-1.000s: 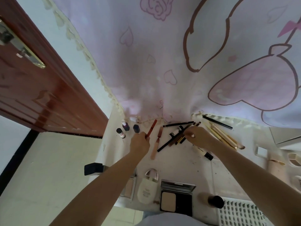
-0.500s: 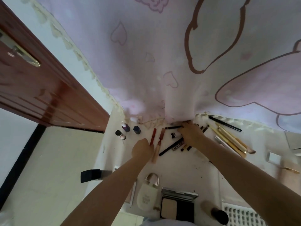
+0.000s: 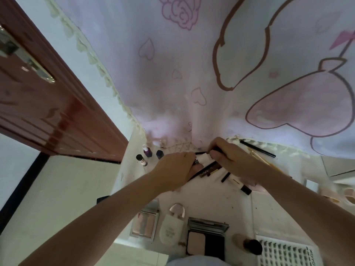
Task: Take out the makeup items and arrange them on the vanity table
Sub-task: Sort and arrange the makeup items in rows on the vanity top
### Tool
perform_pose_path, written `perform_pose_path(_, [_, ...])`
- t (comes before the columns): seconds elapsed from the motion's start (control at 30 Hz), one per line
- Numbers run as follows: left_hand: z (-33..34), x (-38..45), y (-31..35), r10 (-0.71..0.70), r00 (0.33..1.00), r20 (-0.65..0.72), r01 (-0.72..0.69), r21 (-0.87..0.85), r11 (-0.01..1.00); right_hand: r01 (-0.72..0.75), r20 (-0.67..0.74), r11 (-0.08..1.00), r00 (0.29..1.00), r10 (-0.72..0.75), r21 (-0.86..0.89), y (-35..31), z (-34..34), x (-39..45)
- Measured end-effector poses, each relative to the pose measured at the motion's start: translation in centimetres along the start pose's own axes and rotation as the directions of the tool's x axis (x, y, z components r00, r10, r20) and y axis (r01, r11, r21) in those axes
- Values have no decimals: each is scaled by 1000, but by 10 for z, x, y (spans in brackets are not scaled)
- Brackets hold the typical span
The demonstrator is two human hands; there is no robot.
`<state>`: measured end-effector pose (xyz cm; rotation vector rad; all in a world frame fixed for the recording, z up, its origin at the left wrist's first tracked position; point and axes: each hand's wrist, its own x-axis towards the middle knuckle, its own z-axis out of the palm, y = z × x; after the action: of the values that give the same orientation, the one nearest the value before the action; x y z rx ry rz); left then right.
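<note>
Both hands meet at the back of the white vanity table [image 3: 217, 200]. My right hand [image 3: 232, 160] pinches a thin black pencil [image 3: 201, 153] that points left. My left hand [image 3: 175, 168] is curled, with a small dark patterned piece [image 3: 196, 161] between its fingertips and thumb. Just below the hands lie dark pencils [image 3: 208, 170] and a white tube with a black cap [image 3: 238, 184]. The sticks under my left hand are hidden.
Three small bottles [image 3: 147, 152] stand at the back left. A black pencil [image 3: 257, 149] and gold brushes [image 3: 259, 158] lie at the back right. Near the front edge are a pale palette [image 3: 145, 224], a white bottle [image 3: 172, 226], an open compact [image 3: 206, 239], a dark-capped bottle [image 3: 249, 246] and a lash tray [image 3: 286, 253].
My left hand has moved right, off the red and peach sticks, and met my right hand. My right hand has lifted a thin black pencil at the back.
</note>
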<state>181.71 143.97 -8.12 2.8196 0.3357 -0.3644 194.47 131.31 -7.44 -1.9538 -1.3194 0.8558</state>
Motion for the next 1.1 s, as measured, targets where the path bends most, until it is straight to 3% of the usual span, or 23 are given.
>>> perform_pose_path(0.13, [-40, -22, 2, 133, 991, 17, -132, -56, 990, 59, -82, 984, 996, -46, 168, -19, -1, -13])
perform_pose_path(0.3, [-47, -34, -3, 128, 991, 36, -125, -68, 990, 108, -100, 975, 991, -90, 196, -28, 5, -16])
perform_pose_path(0.43, [-42, -42, -7, 134, 986, 100, -99, -298, 949, 141, -93, 971, 988, -125, 192, -37, 10, -24])
perform_pose_path(0.5, [-41, -47, -9, 122, 981, 150, -33, -490, 871, 163, -93, 975, 984, -150, 153, -42, 12, -28])
perform_pose_path(0.57, [-39, -51, -10, 132, 971, 198, 46, -701, 712, 179, -110, 978, 980, -167, 104, -46, 13, -30])
perform_pose_path(0.63, [-37, -52, -10, 133, 965, 225, 110, -812, 573, 183, -132, 982, 976, -174, 56, -49, 12, -29])
perform_pose_path(0.67, [-35, -52, -10, 112, 971, 211, 116, -825, 553, 171, -139, 985, 976, -165, 30, -50, 11, -26])
perform_pose_path(0.77, [-30, -47, -3, -56, 997, 55, 78, -742, 666, 77, -210, 997, 975, -71, 20, -54, 15, -15])
perform_pose_path(0.83, [-22, -45, 8, -154, 981, -118, 10, -761, 648, 10, -335, 998, 942, 10, 58, -56, 23, -8])
perform_pose_path(0.9, [-14, -40, 18, -285, 909, -303, -48, -756, 653, -26, -427, 990, 900, 83, 136, -57, 32, -1])
perform_pose_path(0.97, [-9, -33, 21, -382, 830, -407, 19, -663, 748, -36, -463, 984, 879, 113, 172, -59, 39, 5])
perform_pose_path(1.07, [-19, -29, 18, -394, 727, -562, 30, -547, 836, -7, -510, 982, 854, 105, 191, -58, 45, 10])
perform_pose_path(1.1, [-21, -30, 16, -369, 752, -546, 24, -537, 843, 8, -529, 983, 844, 92, 184, -58, 46, 11])
